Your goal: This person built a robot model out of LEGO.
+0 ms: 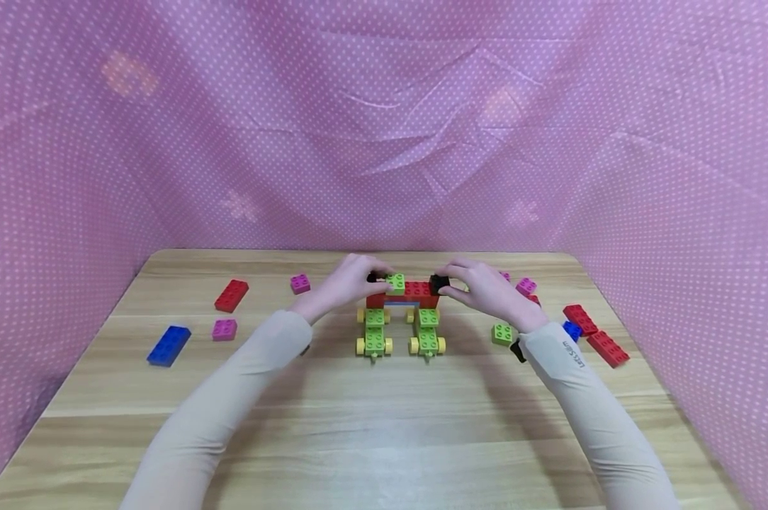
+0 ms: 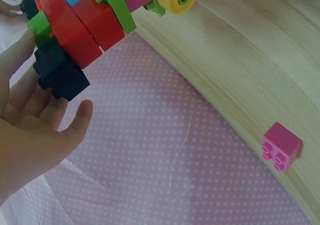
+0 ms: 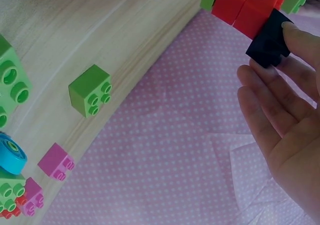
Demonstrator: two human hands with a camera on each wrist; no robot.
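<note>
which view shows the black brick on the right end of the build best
The right wrist view: the black plastic brick fills the frame's top right, against the red bricks, with the right hand touching it. The head view shows it small. In the left wrist view I cannot tell it apart.

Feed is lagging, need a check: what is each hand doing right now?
Left hand: fingers on the dark block at the left end of the brick model.
Right hand: pinches the black block at the right end.

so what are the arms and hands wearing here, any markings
Both arms wear long, close-fitting beige sleeves that end at the wrists. The right sleeve carries small dark lettering near its cuff, too small to read; the left sleeve shows no marking. The left hand and right hand are bare: no gloves.
</note>
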